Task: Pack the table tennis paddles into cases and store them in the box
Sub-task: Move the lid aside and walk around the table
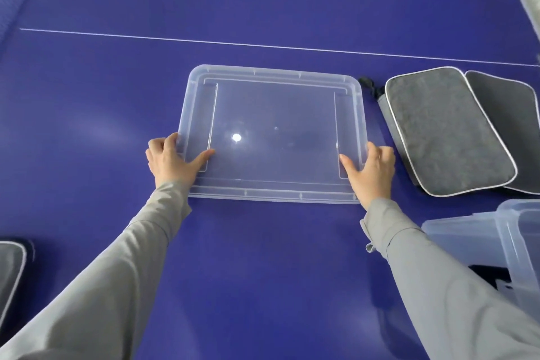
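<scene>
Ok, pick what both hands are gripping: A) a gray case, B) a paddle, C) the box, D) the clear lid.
D: the left hand and right hand grip opposite short edges of the lid, thumbs on top; the gray case to its right lies untouched.

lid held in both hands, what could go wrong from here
1. The left hand and right hand grip the clear lid only near its front corners. It looks thin, so it may flex or slip when lifted.
2. The grey cases lie close to the lid's right edge. Swinging it toward the box at the lower right could knock them.
</scene>
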Demonstrator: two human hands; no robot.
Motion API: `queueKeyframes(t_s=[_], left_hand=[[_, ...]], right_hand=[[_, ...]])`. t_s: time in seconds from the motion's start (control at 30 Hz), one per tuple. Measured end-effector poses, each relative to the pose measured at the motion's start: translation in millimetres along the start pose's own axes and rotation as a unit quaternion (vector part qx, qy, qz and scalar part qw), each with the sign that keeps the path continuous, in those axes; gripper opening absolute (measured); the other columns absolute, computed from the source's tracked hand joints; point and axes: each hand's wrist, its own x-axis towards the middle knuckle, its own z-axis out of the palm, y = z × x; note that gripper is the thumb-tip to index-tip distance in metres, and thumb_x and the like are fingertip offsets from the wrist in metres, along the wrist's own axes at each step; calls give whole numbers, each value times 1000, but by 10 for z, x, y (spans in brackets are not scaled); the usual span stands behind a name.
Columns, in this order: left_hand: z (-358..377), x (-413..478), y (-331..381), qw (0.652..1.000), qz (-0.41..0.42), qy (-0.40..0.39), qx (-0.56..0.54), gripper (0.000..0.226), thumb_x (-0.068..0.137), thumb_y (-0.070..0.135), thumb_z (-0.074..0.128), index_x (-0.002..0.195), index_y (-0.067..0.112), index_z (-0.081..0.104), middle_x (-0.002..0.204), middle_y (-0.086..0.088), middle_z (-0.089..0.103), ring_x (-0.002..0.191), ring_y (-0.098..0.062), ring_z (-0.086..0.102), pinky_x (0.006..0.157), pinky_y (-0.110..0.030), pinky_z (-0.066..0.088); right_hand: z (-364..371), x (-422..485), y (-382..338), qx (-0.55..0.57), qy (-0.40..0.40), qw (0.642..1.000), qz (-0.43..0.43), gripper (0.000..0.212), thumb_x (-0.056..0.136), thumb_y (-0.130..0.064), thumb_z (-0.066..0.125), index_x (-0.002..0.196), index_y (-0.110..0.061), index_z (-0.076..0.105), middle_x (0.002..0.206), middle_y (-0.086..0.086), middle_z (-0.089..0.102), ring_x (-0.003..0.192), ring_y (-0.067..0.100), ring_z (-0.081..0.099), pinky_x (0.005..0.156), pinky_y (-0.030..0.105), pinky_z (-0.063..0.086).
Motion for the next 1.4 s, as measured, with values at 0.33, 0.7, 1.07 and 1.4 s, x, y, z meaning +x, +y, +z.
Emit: queueKeyframes(t_s=[0.33,0.7,1.07,1.4], left_hand=[[-300,-526,-217,995,-4,-53,-83,64,79,35,73,134,14,47,130,-1,43,112,-25,55,92,-30,44],[-662,-2370,-917,979,-25,-111,169,71,88,54,51,147,21,27,155,4,25,144,-15,16,113,-37,21],[-1502,-3186,-1310,974,-58,-34,218,76,87,59,47,149,23,21,158,6,17,146,-14,11,114,-35,19],[-2834,-2400,-2373,975,-135,66,161,74,86,49,59,145,14,32,154,-5,29,141,-27,24,112,-45,23]], right_hand=[[-238,-703,109,130,-32,990,42,70,87,-29,66,141,-1,33,141,17,37,135,28,29,114,41,26],[-497,-2080,389,-33,-204,972,-109,80,92,-51,48,151,-12,11,160,6,8,148,19,3,120,36,11],[-591,-2775,148,-132,-281,931,-189,79,94,-56,37,151,-13,2,160,5,6,148,20,0,120,35,7],[-101,-3175,-894,-155,-290,923,-200,79,94,-58,35,151,-14,2,160,4,7,148,19,4,119,33,14]])
